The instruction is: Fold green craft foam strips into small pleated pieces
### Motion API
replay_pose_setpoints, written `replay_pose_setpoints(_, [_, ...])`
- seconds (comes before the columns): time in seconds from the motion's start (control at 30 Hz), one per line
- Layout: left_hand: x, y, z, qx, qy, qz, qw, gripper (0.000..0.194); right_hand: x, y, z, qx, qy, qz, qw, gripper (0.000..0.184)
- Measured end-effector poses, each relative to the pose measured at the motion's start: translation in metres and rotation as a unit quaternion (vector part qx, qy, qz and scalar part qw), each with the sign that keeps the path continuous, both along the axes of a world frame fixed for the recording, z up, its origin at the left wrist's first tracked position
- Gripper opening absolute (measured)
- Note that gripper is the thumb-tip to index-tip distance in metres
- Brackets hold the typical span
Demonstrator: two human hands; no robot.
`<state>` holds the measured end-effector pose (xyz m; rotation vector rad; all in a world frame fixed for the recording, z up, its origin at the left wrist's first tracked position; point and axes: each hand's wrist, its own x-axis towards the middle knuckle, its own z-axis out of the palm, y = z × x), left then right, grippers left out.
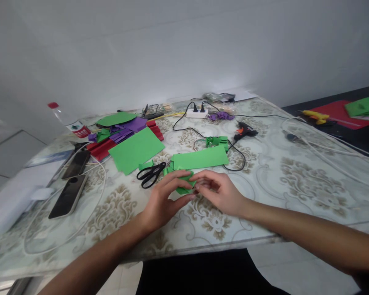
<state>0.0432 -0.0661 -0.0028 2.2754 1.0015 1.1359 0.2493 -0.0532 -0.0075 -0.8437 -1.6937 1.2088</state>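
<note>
Between my two hands is a small piece of green paper (186, 189), partly hidden by the fingers. My left hand (167, 198) curls round its left side, thumb below and fingers above. On the right side, my right hand (219, 190) pinches its edge with thumb and forefinger. Just beyond lies a long green paper strip (199, 159). Black-handled scissors (150, 174) rest to the left of it, their blades partly covered by green scraps. Farther left is a larger green sheet (137, 150). A fringed green paper piece (217, 141) sits behind the strip.
A black glue gun (245, 130) and its cord lie at the back right, near a white power strip (197, 113). Two phones (68, 196), a bottle (72, 122) and white cables are on the left. A yellow glue gun (316, 116) lies on a dark surface at right.
</note>
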Motion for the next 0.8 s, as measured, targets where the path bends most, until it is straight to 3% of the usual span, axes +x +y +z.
replay_pose_setpoints(0.27, [-0.003, -0.004, 0.002, 0.024, 0.054, 0.021, 0.998, 0.016, -0.001, 0.003, -0.005, -0.013, 0.005, -0.024, 1.0, 0.014])
replay_pose_setpoints(0.43, [-0.006, 0.005, -0.001, 0.043, -0.02, 0.123, 0.991, 0.027, 0.0, 0.005, -0.012, -0.04, 0.052, -0.041, 0.997, 0.024])
replay_pose_setpoints(0.5, [-0.008, 0.009, -0.003, 0.005, -0.071, 0.155, 0.985, 0.035, 0.0, 0.005, -0.013, -0.056, 0.063, -0.042, 0.996, 0.028])
replay_pose_setpoints(0.57, [-0.009, 0.012, -0.006, -0.071, -0.122, 0.147, 0.979, 0.037, 0.001, 0.006, -0.013, -0.062, 0.058, -0.042, 0.995, 0.03])
replay_pose_setpoints(0.67, [-0.01, 0.014, -0.009, -0.174, -0.149, 0.094, 0.969, 0.019, 0.001, 0.006, -0.012, -0.063, 0.052, -0.041, 0.996, 0.028])
replay_pose_setpoints(0.8, [-0.008, 0.011, -0.008, -0.174, -0.11, 0.129, 0.97, 0.034, -0.001, 0.005, -0.009, -0.082, 0.066, -0.047, 0.993, 0.019])
